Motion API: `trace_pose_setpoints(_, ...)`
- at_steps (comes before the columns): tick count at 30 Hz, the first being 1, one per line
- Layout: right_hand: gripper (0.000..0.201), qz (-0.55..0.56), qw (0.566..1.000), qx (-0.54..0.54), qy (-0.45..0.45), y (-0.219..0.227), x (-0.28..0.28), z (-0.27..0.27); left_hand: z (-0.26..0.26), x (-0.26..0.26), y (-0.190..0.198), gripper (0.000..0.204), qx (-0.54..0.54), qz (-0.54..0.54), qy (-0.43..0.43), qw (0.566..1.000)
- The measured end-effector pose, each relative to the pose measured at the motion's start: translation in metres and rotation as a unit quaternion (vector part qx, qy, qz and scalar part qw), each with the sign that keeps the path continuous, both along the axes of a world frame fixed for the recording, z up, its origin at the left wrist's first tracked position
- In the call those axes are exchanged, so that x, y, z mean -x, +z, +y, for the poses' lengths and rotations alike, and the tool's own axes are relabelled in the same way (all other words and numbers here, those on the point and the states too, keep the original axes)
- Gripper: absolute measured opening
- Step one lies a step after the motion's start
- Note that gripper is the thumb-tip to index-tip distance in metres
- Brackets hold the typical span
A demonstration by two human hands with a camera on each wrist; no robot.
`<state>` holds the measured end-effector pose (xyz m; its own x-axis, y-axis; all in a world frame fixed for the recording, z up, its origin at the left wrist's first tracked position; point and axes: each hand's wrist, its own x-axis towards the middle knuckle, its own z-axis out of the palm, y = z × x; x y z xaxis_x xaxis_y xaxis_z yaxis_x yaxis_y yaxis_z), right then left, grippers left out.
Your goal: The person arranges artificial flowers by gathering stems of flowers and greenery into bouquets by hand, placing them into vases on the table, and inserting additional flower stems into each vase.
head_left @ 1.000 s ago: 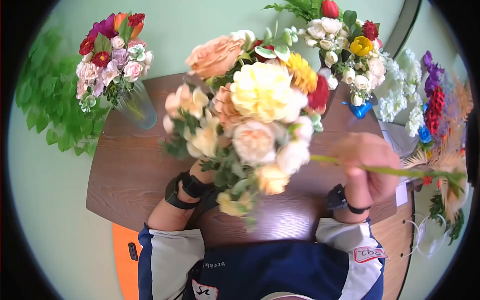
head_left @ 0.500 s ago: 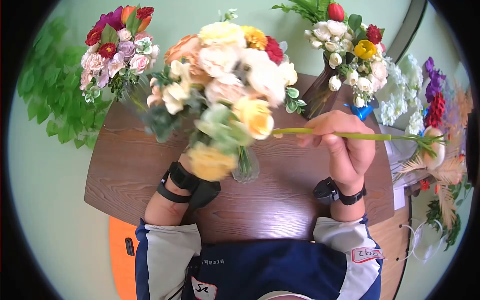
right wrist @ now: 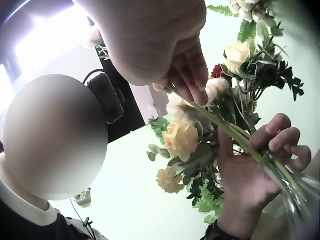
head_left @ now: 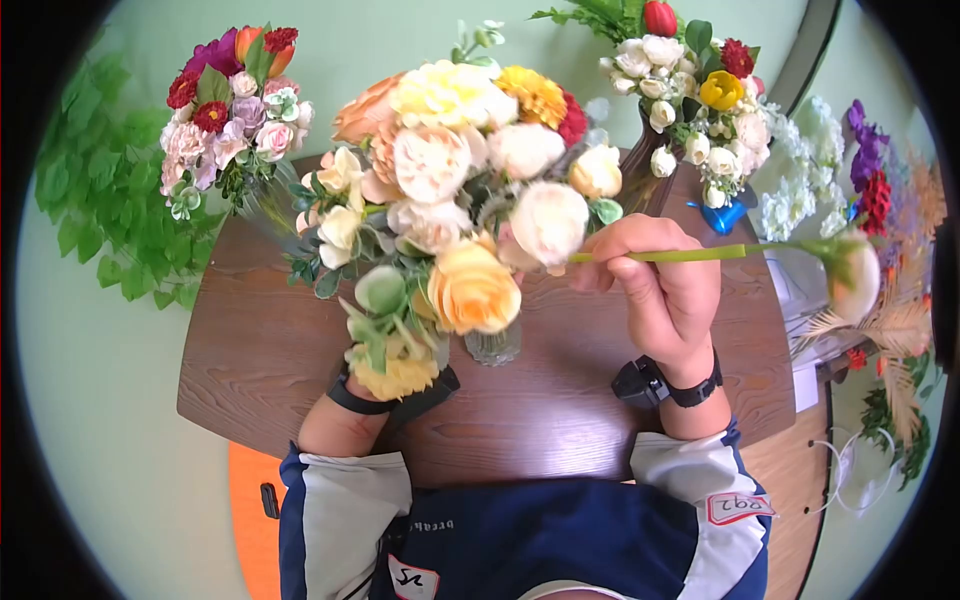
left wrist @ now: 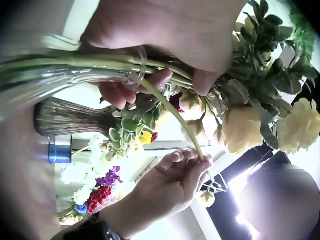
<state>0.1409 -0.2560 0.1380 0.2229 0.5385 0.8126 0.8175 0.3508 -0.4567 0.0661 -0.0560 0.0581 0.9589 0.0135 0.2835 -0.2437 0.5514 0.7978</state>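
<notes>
A large bouquet of cream, peach and yellow flowers point(head_left: 470, 285) stands in a clear glass vase point(head_left: 494, 345). Behind it in the head view the left hand is hidden; in the right wrist view that hand point(right wrist: 250, 175) has its fingers curled round the stems at the vase's neck. The right hand point(head_left: 665, 290) pinches a green stem point(head_left: 700, 254) with a pale flower point(head_left: 853, 278) at its outer end. In the left wrist view the stem point(left wrist: 172, 110) runs from the vase's mouth to the right hand point(left wrist: 167, 182).
Flowers in a glass vase point(head_left: 270, 205) stand at the back left. Another arrangement point(head_left: 690, 100) stands in a dark ribbed vase at the back right, beside a blue ribbon spool point(head_left: 722, 217). Loose flowers and dried fronds point(head_left: 880, 325) lie off the table's right side.
The right hand has moved left with its stem, toward the bouquet. The bouquet has shifted left and turned, and the vase beneath it has come into view.
</notes>
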Motion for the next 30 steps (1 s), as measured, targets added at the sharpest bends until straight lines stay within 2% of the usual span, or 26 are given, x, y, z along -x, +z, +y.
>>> trace_pose_setpoints(2,0.005,-0.010,1.000,0.010,-0.010,0.005,0.002,-0.002,-0.012,-0.002,-0.005,0.026,-0.003,-0.002,0.002,1.000)
trace_pose_setpoints(4,0.005,0.030,0.999,0.028,0.006,0.010,0.006,-0.002,-0.007,0.019,-0.015,0.026,-0.006,-0.001,0.001,1.000)
trace_pose_setpoints(8,0.004,0.059,0.997,0.043,0.029,0.008,0.008,-0.004,-0.012,0.017,-0.023,0.026,-0.005,0.002,0.008,1.000)
trace_pose_setpoints(10,0.005,-0.005,0.998,0.055,-0.021,0.011,0.010,-0.006,-0.010,0.006,-0.022,0.026,-0.006,0.003,0.014,1.000)
trace_pose_setpoints(14,0.005,-0.017,0.996,0.052,-0.064,0.013,0.004,-0.005,-0.010,-0.017,-0.020,0.027,-0.006,0.002,0.022,1.000)
trace_pose_setpoints(17,0.005,0.027,0.998,0.059,-0.009,0.013,-0.001,-0.007,-0.007,-0.013,-0.027,0.027,-0.006,0.003,0.031,1.000)
trace_pose_setpoints(23,0.007,-0.013,0.997,0.077,0.006,0.009,0.001,-0.004,0.003,0.001,-0.044,0.029,-0.001,0.010,0.047,0.999)
trace_pose_setpoints(25,0.009,-0.089,0.991,0.067,-0.072,0.008,0.002,0.000,0.006,-0.009,-0.045,0.029,0.000,0.013,0.052,0.999)
trace_pose_setpoints(29,0.014,-0.100,0.991,0.037,-0.077,0.003,-0.004,0.013,0.017,-0.007,-0.052,0.030,0.000,0.020,0.064,0.998)
trace_pose_setpoints(30,0.016,-0.121,0.990,0.006,-0.067,-0.001,-0.007,0.019,0.014,0.010,-0.061,0.031,0.000,0.022,0.066,0.998)
